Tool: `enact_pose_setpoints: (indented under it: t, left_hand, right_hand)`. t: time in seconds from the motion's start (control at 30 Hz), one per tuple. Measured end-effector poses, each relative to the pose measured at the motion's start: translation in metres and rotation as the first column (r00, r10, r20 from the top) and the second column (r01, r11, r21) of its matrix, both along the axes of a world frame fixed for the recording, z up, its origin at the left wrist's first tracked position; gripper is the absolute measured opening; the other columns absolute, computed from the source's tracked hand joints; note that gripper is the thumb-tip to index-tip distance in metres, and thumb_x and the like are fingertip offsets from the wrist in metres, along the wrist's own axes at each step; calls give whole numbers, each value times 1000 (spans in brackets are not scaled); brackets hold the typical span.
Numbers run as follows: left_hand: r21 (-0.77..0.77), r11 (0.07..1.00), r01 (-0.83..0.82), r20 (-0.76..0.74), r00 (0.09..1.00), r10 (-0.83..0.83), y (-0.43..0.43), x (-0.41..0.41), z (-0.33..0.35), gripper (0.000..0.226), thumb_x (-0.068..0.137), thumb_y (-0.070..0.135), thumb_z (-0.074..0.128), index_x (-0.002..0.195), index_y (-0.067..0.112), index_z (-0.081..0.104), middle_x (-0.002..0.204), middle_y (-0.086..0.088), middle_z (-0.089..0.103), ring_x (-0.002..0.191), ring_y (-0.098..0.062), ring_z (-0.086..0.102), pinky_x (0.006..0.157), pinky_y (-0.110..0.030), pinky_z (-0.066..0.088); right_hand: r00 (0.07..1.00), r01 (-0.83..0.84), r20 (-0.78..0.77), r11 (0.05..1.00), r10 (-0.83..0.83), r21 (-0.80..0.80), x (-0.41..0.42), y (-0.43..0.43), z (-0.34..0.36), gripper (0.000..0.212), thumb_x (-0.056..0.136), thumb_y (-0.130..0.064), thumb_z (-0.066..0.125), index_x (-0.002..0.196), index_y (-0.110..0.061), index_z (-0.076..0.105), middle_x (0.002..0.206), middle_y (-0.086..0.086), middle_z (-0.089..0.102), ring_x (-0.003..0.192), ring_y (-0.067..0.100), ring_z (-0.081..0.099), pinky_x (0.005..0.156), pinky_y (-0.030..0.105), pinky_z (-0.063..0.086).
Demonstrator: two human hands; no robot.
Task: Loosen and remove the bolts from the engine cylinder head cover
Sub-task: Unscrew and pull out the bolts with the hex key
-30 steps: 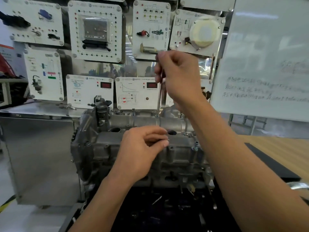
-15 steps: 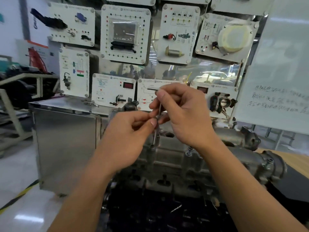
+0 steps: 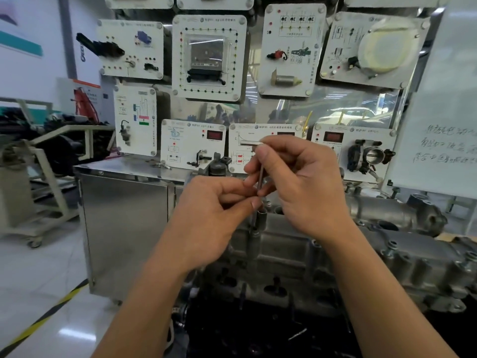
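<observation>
Steel hex key (image 3: 260,177) moved to next bolt (image 3: 255,232), centre frame; your left hand (image 3: 211,218) joined your right hand (image 3: 304,187), both pinching it.

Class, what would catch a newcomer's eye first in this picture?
Two hands meet at centre: the left hand and right hand both pinch a thin L-shaped key standing upright over the grey cover. Behind, white panels of car parts fill the wall.

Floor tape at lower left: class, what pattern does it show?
Yellow and black stripes on the floor tape; the head view shows it.
</observation>
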State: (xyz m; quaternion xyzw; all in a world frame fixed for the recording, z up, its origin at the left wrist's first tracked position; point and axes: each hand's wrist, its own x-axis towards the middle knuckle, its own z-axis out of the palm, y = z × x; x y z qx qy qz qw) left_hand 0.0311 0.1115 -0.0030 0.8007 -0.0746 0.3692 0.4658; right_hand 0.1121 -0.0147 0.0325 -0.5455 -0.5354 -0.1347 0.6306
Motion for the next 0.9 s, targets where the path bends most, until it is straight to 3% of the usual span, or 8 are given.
enact_pose_setpoints:
  t: [0.3,0.4,0.5,0.6,0.67,0.77,0.83,0.9]
  left_hand:
    - [-7,1000,14,-19,1000,-14,-1,5,1,19,81,8,78,87,26,78,77,8,78,77,-6,74,74,-16,57]
    - [-1,1000,28,-51,998,-28,3,-1,7,16,75,16,79,89,24,79,82,6,78,82,-8,75,79,-20,58]
    - [-134,990,48,30,999,-44,19,-18,18,22,71,27,68,90,26,80,89,3,79,90,-9,75,77,-15,56]
    - [-334,939,83,147,988,-35,36,-33,24,23,72,22,63,86,25,81,91,-7,78,91,-20,75,75,-22,58]
    - [-372,921,118,154,986,-64,39,-36,22,24,73,18,61,85,20,81,91,-11,78,90,-24,76,74,-23,59]
    - [-290,949,124,65,992,-110,26,-29,15,23,81,14,62,94,19,79,94,-6,78,93,-21,75,79,-25,60]
    - [-127,987,94,1,995,-95,10,-18,9,23,92,13,64,102,28,77,97,-5,78,96,-25,74,87,-39,60]
    - [16,997,81,-23,996,-81,-5,-6,4,22,98,17,59,106,28,76,98,-5,77,98,-27,72,91,-45,57]
  right_hand:
    - [998,-56,-12,997,57,47,8,-1,-6,24,98,3,56,115,-9,67,82,12,71,62,21,69,50,30,56]
    - [998,-54,41,998,53,21,8,0,-7,21,97,2,59,112,-8,70,83,9,73,69,19,70,56,20,52]
    - [992,-86,91,996,88,-26,7,-1,-7,18,97,0,59,107,-10,70,86,5,75,77,17,71,64,14,50]
    - [994,-81,64,996,84,-47,9,-3,-7,18,98,-2,57,104,-16,68,89,2,75,80,17,71,67,15,50]
    - [997,-52,57,998,55,-48,10,-3,-7,18,98,-4,58,106,-16,69,91,-1,76,83,16,71,69,16,51]
    - [995,9,96,1000,-7,-17,8,0,-8,20,95,-4,65,106,-19,71,95,-4,75,89,16,71,76,24,55]
    - [993,41,113,999,-43,13,5,4,-10,21,91,-4,70,102,-22,73,94,-6,74,90,17,70,80,31,58]
    - [991,75,110,997,-77,28,4,6,-11,21,88,-6,73,98,-25,74,88,-14,70,85,15,66,73,29,55]
